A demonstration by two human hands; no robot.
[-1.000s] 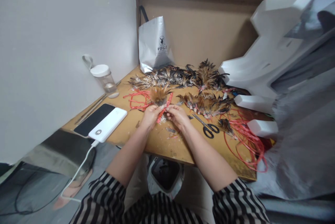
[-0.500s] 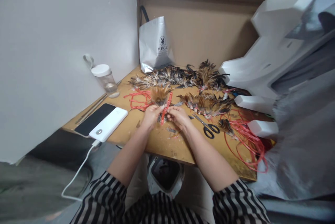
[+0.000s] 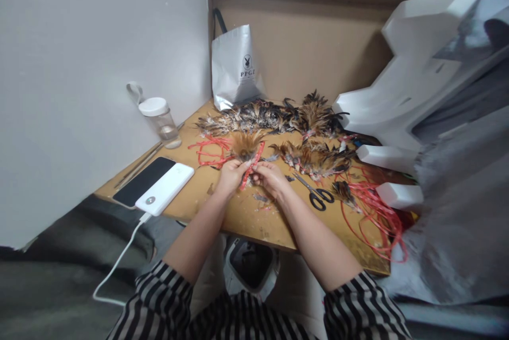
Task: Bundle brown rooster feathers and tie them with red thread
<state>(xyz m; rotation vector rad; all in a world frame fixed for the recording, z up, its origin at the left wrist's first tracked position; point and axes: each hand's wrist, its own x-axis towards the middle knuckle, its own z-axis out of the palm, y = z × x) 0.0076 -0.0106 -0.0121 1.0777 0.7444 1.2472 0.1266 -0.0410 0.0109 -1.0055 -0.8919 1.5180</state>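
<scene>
My left hand is closed on the base of a brown feather bunch, whose tips fan out away from me. A short red plastic strip lies slantwise across the bunch's base. Fingers pinched together, my right hand holds the red strip from the other side, close against the left fingertips. The quill ends are mostly hidden by my fingers. Black-handled scissors rest on the table to the right of my right hand. Beyond the hands lies another row of feather bunches.
Red strips lie in a small heap at left and a larger tangle at right. A feather pile spans the back before a silver bag. Bottle, phone and power bank stand left; white foam borders the right.
The red strip has tilted, its top end leaning further right and its lower end shifted left. Both hands stay nearly in place around the feather bunch.
</scene>
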